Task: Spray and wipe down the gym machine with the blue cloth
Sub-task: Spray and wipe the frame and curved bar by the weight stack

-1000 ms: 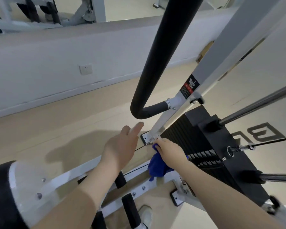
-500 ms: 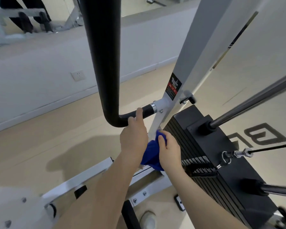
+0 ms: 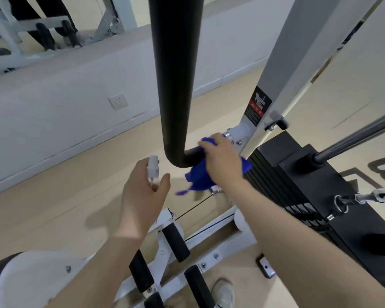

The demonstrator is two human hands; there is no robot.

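Note:
My right hand (image 3: pixel 222 162) grips the blue cloth (image 3: pixel 198 175) and presses it around the short horizontal end of the black padded bar (image 3: pixel 175 85), close to the white upright post (image 3: pixel 276 85) of the gym machine. Part of the cloth hangs below the hand. My left hand (image 3: pixel 142 187) is lower left of the bar's bend and holds a small white spray bottle (image 3: pixel 153 168), nozzle up, apart from the bar.
The black weight stack (image 3: pixel 298 174) with chrome guide rods (image 3: pixel 353 136) and a cable (image 3: pixel 365 197) stands at the right. White base rails with black foam rollers (image 3: pixel 176 241) lie below my arms. A shoe (image 3: pixel 223 293) shows at the bottom. A wall with a socket (image 3: pixel 118 101) runs along the left.
My right hand carried the cloth up from the base of the post onto the bar's horizontal end. My left hand let go of the bar, dropped left, and now shows the spray bottle.

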